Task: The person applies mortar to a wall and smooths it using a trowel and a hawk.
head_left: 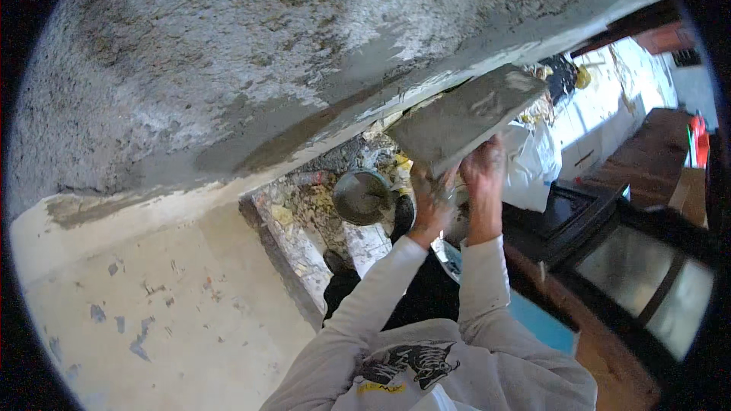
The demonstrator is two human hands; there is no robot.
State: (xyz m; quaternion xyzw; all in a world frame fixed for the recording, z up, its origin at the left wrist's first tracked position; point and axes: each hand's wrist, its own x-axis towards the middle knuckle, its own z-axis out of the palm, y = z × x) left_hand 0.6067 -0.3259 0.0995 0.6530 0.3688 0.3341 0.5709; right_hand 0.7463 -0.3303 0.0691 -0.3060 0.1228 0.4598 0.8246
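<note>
A wide rectangular plastering float (464, 118), coated in wet grey mortar, is raised beside the lower edge of the rough wall (304, 38). Beneath its near side, my left hand (434, 202) is closed on it, with most of the fingers hidden by the board. Close by, my right hand (485, 166) grips the same float near its edge. Darker, damp-looking mortar (297, 133) is smeared along the bottom of the wall. Below and left of my hands stands a round bucket (362, 196) with grey mortar in it.
Debris litters the floor (304, 217) around the bucket and my feet. To the right are a white plastic bag (529, 167), a dark cabinet with glass panes (628, 266) and a brown wooden surface (647, 148). A pale spattered surface (175, 304) spans the lower left.
</note>
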